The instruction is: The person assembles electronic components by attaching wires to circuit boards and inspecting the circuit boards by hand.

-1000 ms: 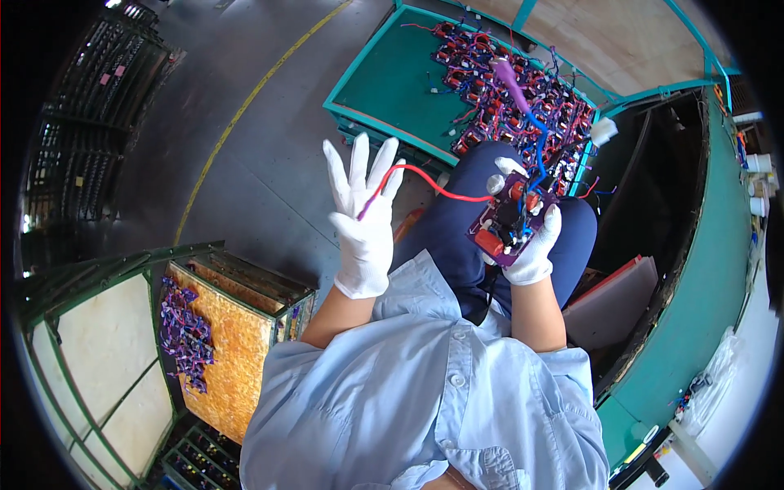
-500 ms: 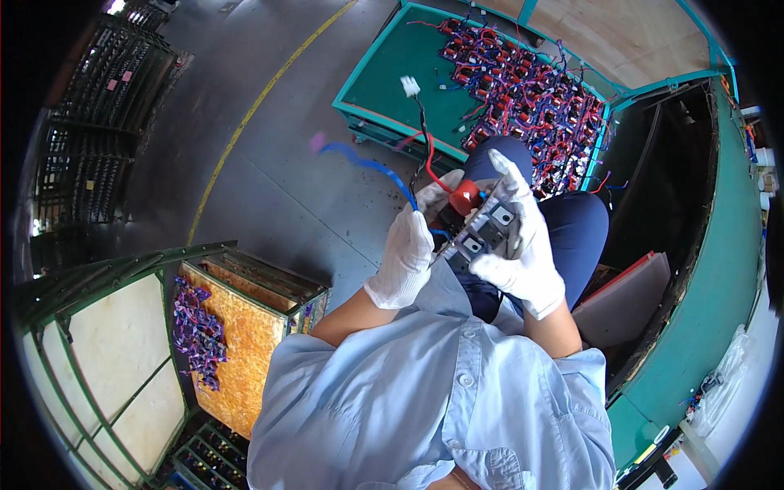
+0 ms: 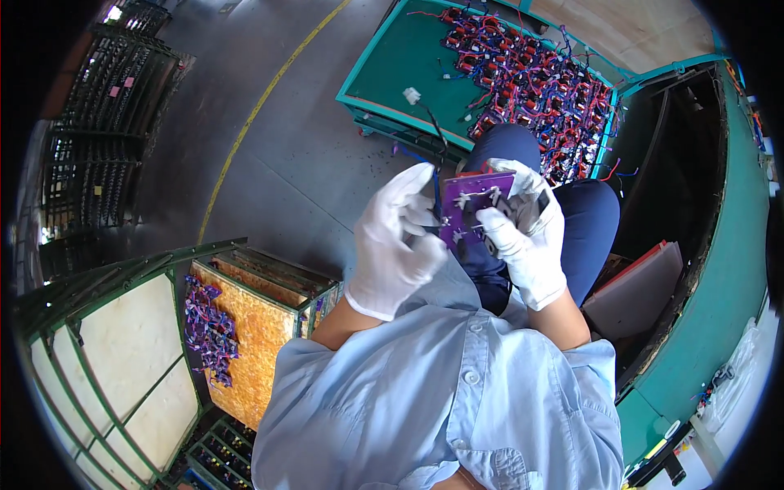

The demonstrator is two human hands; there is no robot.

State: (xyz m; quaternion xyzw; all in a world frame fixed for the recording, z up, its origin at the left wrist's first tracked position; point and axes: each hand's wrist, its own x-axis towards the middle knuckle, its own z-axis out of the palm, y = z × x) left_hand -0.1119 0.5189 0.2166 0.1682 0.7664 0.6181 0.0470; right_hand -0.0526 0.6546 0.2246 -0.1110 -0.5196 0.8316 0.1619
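A purple circuit board [image 3: 467, 196] is gripped in my gloved right hand [image 3: 527, 241], its soldered underside turned up toward me. My thumb lies across its right part, and the fingers wrap round its far edge. From behind the board a black cable with a white connector [image 3: 412, 95] sticks out away from me, with a blue wire beside it. Most of the components are hidden beneath the board. My left hand [image 3: 396, 237], also in a white glove, is just left of the board with fingers apart and curved, holding nothing.
Ahead stands a green-topped cart [image 3: 400, 61], its right part covered with many wired boards [image 3: 531, 90]. At the lower left, a wooden crate [image 3: 245, 327] has a bundle of purple-and-blue wired pieces [image 3: 211, 327] on it. A green panel [image 3: 694, 327] curves along the right.
The board has been turned over, from its component side to its purple underside. My left hand has come off it and opened; my right hand keeps hold.
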